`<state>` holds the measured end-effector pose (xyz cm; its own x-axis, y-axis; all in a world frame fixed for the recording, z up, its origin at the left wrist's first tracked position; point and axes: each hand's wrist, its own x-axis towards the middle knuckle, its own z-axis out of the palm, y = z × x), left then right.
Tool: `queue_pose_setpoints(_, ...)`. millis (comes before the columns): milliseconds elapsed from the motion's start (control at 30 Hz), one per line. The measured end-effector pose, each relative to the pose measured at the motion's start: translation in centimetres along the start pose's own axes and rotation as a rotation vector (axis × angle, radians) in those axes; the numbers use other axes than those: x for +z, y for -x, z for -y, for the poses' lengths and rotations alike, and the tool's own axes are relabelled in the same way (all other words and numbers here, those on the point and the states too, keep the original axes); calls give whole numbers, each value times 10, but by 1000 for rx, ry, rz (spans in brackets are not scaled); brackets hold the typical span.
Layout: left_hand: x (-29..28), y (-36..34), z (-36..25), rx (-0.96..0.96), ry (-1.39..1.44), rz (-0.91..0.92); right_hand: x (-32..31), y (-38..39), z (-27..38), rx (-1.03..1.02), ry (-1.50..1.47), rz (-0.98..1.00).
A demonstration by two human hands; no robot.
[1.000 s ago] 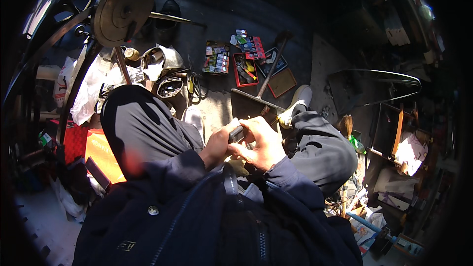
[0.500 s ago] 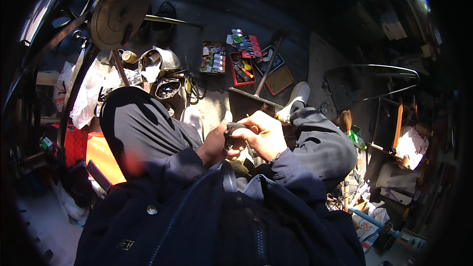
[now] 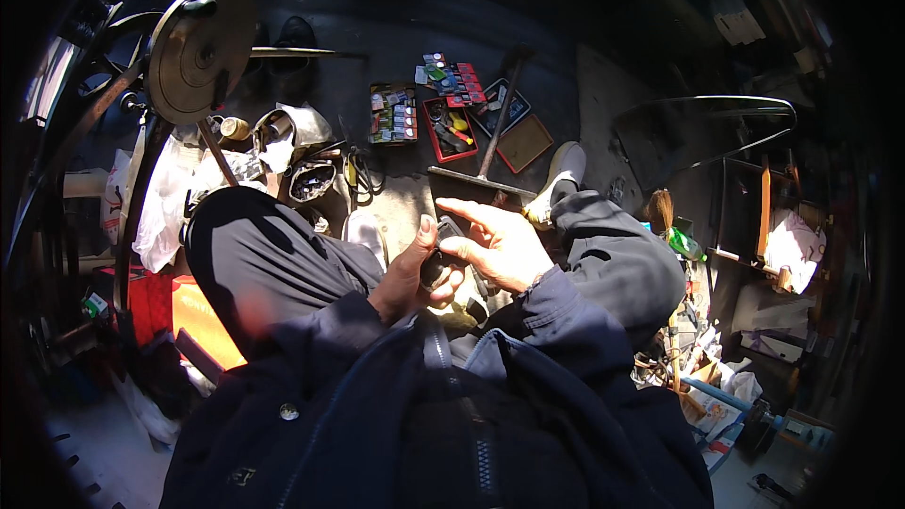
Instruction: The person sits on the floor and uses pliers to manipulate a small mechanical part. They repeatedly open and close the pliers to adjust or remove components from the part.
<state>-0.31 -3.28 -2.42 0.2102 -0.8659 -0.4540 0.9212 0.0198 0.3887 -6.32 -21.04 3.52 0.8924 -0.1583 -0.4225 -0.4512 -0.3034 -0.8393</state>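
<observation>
Over my lap, both hands meet at a small black object (image 3: 435, 269), rounded and palm-sized; its exact kind I cannot make out. My left hand (image 3: 407, 273) is closed round it from the left, with the thumb upright beside it. From the right, my right hand (image 3: 506, 247) has its thumb pressed on the object's upper part, while the index finger stretches out past it. The other right fingers curl underneath, partly hidden. Beyond the hands, a red tray (image 3: 451, 137) holds small tools, among them a yellow-handled one, beside a box of small carded packs (image 3: 392, 113).
More carded packs (image 3: 452, 80) lie behind the red tray, near a dark blue tray (image 3: 507, 106) and a brown-lined tray (image 3: 524, 143). A metal T-shaped bar (image 3: 483, 177) stands close ahead. At left are a round disc on a stand (image 3: 201, 52), white plastic bags (image 3: 165, 203) and an open pouch (image 3: 311, 179).
My right index finger has lifted off the black object and straightened. My left thumb remains up beside it. The whole view has shifted slightly.
</observation>
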Motion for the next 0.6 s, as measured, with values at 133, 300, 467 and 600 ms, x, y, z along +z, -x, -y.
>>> queue_pose_setpoints(133,-3,3,0,-81,9,14,-5,-1,7,-172,82,3)
queue_pose_setpoints(300,-6,-3,2,66,-312,-18,-13,-2,7,-116,129,9)
queue_pose_setpoints(467,-4,-1,-9,-162,-298,150,-14,-2,-4,-61,58,-33)
queue_pose_setpoints(600,7,0,-9,-50,-108,174,-9,0,-18,39,-85,-69)
